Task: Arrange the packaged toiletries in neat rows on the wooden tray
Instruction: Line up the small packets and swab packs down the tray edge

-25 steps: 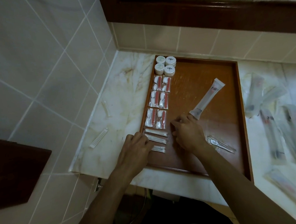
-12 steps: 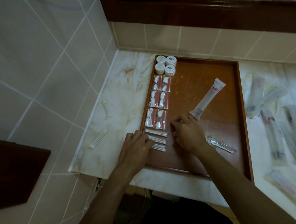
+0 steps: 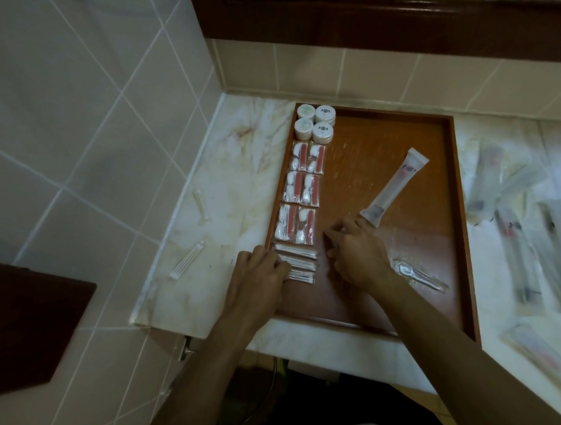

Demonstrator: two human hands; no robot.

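Both forearms reach in from the near edge of the wooden tray (image 3: 449,202). The left hand (image 3: 260,272) lies knuckles-up over the tray's near-left rim, its curled fingertips pressing on the left ends of the cotton swab packets (image 3: 300,265) stacked at the tray's near-left corner. The right hand (image 3: 357,253) sits just right of those packets, fingers curled down toward the tray floor; whether its grip holds anything cannot be told.

Compared with a second ago, both hands sit almost where they were, and the swab packets look slightly tighter together.

Along the tray's left wall run red-and-white sachets (image 3: 299,191) in pairs, with four round white tubs (image 3: 314,123) at the far-left corner. A long white tube packet (image 3: 394,189) lies diagonally mid-tray. The tray rests on a marble table (image 3: 225,189) in a tiled corner.
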